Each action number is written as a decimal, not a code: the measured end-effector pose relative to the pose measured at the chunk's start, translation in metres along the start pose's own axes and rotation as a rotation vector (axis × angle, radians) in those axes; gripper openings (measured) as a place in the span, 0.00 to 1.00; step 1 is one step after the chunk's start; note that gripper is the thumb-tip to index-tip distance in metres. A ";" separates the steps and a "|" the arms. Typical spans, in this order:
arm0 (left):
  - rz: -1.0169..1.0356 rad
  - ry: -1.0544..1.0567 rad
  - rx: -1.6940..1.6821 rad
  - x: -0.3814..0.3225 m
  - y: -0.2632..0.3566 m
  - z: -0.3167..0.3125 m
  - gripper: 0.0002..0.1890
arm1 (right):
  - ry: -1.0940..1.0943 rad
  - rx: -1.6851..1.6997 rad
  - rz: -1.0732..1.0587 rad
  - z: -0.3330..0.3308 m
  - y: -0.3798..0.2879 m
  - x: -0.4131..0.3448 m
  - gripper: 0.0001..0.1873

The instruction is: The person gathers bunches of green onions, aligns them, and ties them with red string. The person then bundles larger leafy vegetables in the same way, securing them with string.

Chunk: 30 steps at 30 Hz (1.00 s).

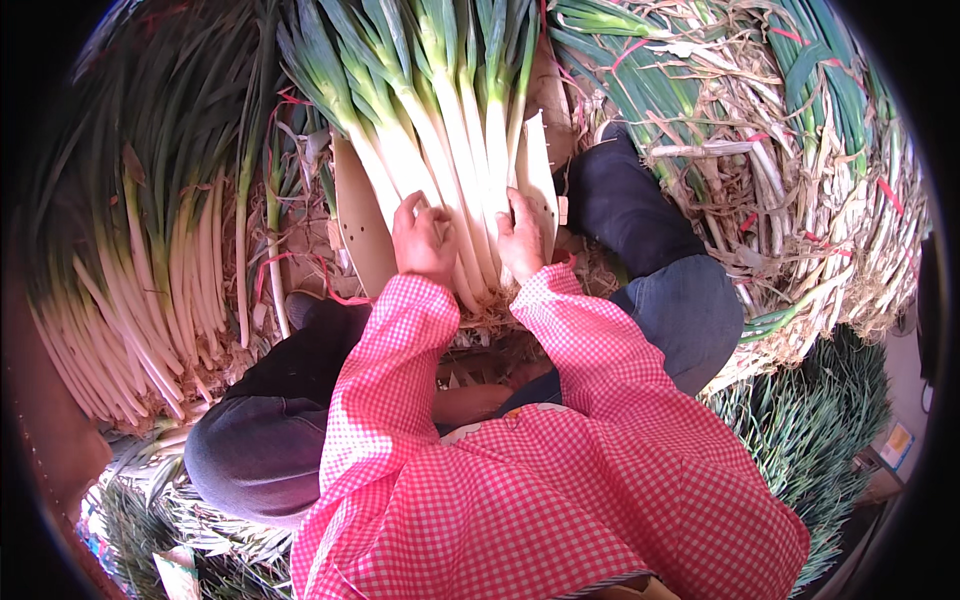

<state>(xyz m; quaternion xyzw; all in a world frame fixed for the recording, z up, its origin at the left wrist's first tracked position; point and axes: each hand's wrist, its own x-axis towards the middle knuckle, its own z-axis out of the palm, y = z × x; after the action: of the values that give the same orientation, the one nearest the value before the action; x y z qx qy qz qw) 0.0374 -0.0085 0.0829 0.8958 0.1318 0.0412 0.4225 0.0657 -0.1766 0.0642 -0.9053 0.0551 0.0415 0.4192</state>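
Observation:
A bunch of long green onions (450, 150) lies in front of me, its white stalks towards me and its green leaves pointing away. It rests in a cradle with curved cream side panels (360, 217). My left hand (426, 240) has curled fingers against the stalks on the left side of the bunch. On the right side, my right hand (523, 238) cups the outer stalks with thumb and fingers. The root ends (491, 306) gather just below my hands. Parts of the fingers are hidden among the stalks.
Loose green onions (142, 300) lie in a row at the left. At the right is a large heap of untrimmed onions (787, 180) with dry leaves and red ties. Red string (326, 277) trails left of the cradle. My bent knees (686, 315) flank it.

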 end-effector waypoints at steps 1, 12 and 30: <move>0.016 0.012 0.000 0.006 0.000 0.003 0.15 | -0.006 -0.102 0.001 -0.002 0.001 0.001 0.22; -0.003 0.078 0.152 -0.001 -0.026 0.018 0.37 | -0.103 -0.238 -0.011 0.004 -0.011 -0.012 0.26; -0.667 -0.302 0.000 0.020 -0.014 0.019 0.71 | -0.128 -0.385 -0.063 0.033 -0.018 0.025 0.47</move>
<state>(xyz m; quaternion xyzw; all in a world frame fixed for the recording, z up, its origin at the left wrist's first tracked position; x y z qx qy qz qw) 0.0576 -0.0089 0.0589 0.7994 0.3529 -0.2316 0.4275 0.0917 -0.1414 0.0533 -0.9655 -0.0087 0.0954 0.2420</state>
